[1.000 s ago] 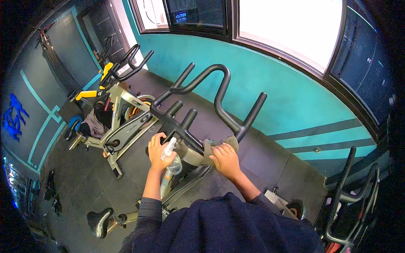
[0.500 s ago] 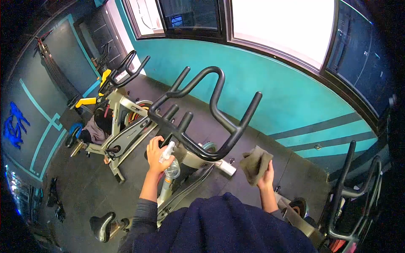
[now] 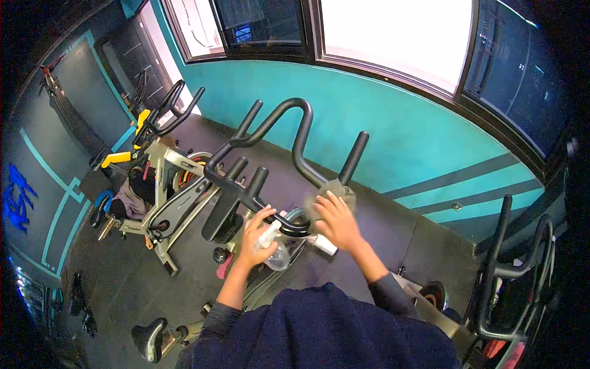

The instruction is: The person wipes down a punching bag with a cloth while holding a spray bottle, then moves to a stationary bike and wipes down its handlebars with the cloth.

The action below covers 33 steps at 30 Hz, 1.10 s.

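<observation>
A clear spray bottle [image 3: 278, 257] with a white trigger head is in my left hand [image 3: 252, 241], whose fingers curl round its top. The fingertips of that hand reach the near bend of a black exercise-bike handlebar [image 3: 303, 135]. My right hand [image 3: 338, 226] presses a greyish-green cloth [image 3: 345, 193] onto the bar's right side, at the foot of the upright right grip. Some of the cloth is blurred and covered by the fingers. Below the bar, the bike's frame is partly hidden by my hands and the bottle.
This bike's saddle [image 3: 149, 339] is at lower left. Another bike [image 3: 184, 209] with yellow parts stands to the left, a crouching person [image 3: 127, 200] partly hidden behind it. Further handlebars [image 3: 499, 280] rise at right. Beyond runs a teal wall [image 3: 369, 141] with windows above.
My right hand has moved left and up, bringing the cloth onto the handlebar. My left hand has shifted right with the spray bottle, which now tilts. The view has shifted slightly.
</observation>
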Each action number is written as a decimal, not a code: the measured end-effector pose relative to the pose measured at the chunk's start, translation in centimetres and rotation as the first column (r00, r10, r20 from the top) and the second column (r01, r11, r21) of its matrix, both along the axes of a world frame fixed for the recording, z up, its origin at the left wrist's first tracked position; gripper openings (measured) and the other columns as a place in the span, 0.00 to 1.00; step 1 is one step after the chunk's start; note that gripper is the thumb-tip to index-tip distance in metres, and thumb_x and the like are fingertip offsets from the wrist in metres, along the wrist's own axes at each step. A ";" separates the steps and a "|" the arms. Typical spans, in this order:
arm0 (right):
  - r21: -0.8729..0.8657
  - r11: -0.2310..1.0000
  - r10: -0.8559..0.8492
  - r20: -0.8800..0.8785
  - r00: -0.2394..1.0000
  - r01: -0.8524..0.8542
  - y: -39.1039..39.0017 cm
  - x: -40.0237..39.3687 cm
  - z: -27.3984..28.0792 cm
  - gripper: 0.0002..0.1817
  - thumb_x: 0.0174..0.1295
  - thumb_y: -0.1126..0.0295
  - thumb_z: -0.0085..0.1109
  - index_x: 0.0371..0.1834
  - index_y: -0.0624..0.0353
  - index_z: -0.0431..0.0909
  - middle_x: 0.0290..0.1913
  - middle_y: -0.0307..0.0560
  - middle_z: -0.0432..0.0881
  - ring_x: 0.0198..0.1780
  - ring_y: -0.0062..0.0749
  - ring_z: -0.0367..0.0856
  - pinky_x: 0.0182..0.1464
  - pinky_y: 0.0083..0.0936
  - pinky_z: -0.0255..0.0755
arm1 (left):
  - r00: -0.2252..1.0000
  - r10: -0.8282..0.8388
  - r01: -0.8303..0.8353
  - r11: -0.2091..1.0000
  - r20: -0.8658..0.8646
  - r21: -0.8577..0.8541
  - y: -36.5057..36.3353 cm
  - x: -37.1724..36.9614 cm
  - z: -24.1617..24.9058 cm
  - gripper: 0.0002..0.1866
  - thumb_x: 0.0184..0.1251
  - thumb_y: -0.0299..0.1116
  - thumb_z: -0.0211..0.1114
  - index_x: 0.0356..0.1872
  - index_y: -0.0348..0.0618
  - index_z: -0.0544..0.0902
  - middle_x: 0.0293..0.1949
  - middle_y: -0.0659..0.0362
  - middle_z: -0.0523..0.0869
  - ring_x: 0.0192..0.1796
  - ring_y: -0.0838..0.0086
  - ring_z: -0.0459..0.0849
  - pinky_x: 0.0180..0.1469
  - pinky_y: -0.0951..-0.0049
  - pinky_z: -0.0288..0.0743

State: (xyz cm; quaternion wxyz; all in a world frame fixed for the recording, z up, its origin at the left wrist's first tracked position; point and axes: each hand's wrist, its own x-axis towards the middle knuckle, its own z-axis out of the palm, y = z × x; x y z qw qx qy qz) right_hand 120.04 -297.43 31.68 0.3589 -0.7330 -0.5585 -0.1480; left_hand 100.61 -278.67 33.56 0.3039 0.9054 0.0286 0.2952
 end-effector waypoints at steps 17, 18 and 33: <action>-0.059 0.983 0.183 0.188 0.965 -0.174 3.3 1.3 1.0 0.11 0.56 0.60 0.53 0.26 0.55 0.78 0.29 0.41 0.78 0.41 0.37 0.77 0.59 0.41 0.62 | 0.998 -0.015 0.014 1.000 0.059 0.021 -1.0 0.6 -1.3 0.17 0.34 0.30 0.65 0.32 0.38 0.85 0.61 0.47 0.71 0.69 0.47 0.62 0.67 0.52 0.57; -0.047 0.984 0.179 0.172 0.969 -0.173 3.2 0.4 0.9 0.11 0.56 0.60 0.54 0.27 0.56 0.78 0.31 0.42 0.78 0.43 0.38 0.77 0.60 0.42 0.62 | 0.996 -0.020 0.019 1.000 0.088 0.014 -1.0 0.6 -1.4 0.16 0.34 0.31 0.65 0.31 0.38 0.84 0.61 0.47 0.71 0.69 0.47 0.62 0.67 0.53 0.58; -0.208 0.874 0.472 0.143 0.870 -0.440 4.9 3.3 2.0 0.14 0.58 0.58 0.50 0.23 0.56 0.75 0.22 0.46 0.77 0.31 0.43 0.78 0.38 0.36 0.69 | 0.999 0.002 -0.002 1.000 0.047 -0.002 -1.1 0.6 -1.2 0.13 0.32 0.30 0.65 0.25 0.37 0.81 0.61 0.49 0.71 0.70 0.48 0.61 0.69 0.51 0.55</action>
